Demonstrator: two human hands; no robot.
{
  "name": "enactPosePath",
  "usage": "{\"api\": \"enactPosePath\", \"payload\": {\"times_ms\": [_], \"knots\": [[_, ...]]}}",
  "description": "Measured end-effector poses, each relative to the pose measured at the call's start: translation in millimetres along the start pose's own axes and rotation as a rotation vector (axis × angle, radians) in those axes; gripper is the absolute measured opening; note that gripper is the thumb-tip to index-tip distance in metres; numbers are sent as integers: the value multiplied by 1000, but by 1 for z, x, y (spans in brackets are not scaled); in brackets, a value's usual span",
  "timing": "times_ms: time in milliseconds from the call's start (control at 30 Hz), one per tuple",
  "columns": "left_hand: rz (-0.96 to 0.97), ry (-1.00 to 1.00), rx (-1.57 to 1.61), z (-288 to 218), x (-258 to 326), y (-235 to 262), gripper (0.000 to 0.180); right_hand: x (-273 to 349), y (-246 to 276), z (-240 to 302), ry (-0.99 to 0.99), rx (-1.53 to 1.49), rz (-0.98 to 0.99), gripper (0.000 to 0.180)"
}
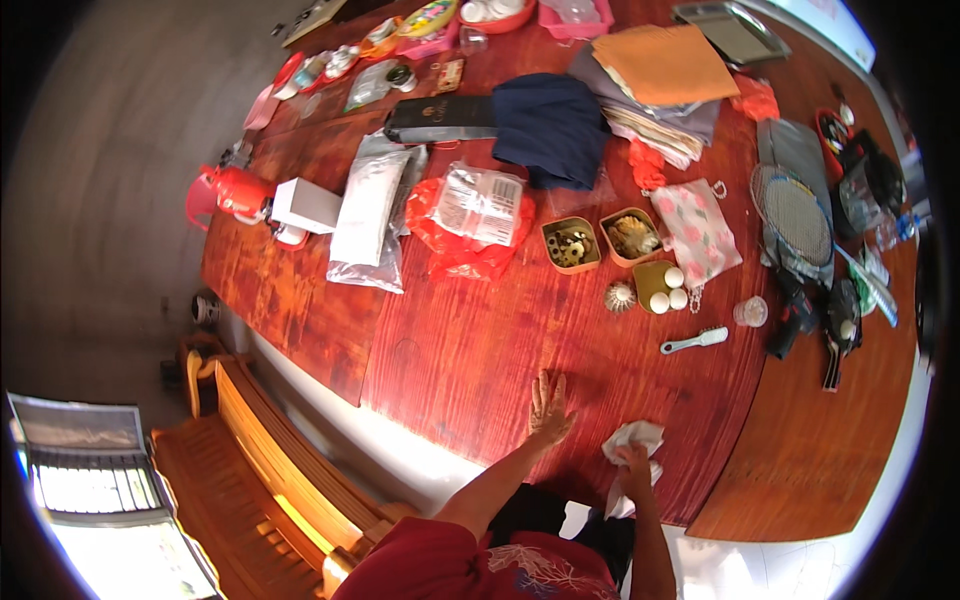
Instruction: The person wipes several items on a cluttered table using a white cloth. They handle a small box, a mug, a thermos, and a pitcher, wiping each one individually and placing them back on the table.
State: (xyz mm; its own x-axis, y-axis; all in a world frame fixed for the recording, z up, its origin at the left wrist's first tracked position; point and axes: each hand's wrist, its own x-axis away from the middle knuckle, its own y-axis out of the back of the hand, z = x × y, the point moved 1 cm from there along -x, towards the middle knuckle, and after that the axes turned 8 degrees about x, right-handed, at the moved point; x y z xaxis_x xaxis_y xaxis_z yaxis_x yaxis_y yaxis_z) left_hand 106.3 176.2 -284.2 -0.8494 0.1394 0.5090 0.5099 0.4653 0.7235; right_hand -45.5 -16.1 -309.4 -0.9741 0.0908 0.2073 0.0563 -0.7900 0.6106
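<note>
1. Right hand [634,462]: fingers clamped on white cloth [632,441], bunched at near table [470,350] edge; cloth's lower part hidden.
2. Left hand [549,408]: fingers spread, palm flat on bare wood.
3. Farther: white brush [694,341], eggs in yellow-green tray [660,286].
4. Beyond: clear labelled packet [480,204] on red bag [462,245].

Daylight falls evenly over the red wooden table [470,340], saturating its colour. The window [90,470] at lower left is blown out white. Fisheye bending curves the table's edges, and a black rim darkens all 4 corners. Small items far off look soft.
</note>
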Motion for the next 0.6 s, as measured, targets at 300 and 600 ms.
{"api": "enactPosePath", "payload": {"times_ms": [300, 600], "knots": [[-145, 101, 190, 52, 29, 8, 79, 21, 33, 1, -143, -334, 328, 39], [96, 99, 362, 115, 88, -20, 64, 13, 59, -14, -482, -490, 37, 41]]}}
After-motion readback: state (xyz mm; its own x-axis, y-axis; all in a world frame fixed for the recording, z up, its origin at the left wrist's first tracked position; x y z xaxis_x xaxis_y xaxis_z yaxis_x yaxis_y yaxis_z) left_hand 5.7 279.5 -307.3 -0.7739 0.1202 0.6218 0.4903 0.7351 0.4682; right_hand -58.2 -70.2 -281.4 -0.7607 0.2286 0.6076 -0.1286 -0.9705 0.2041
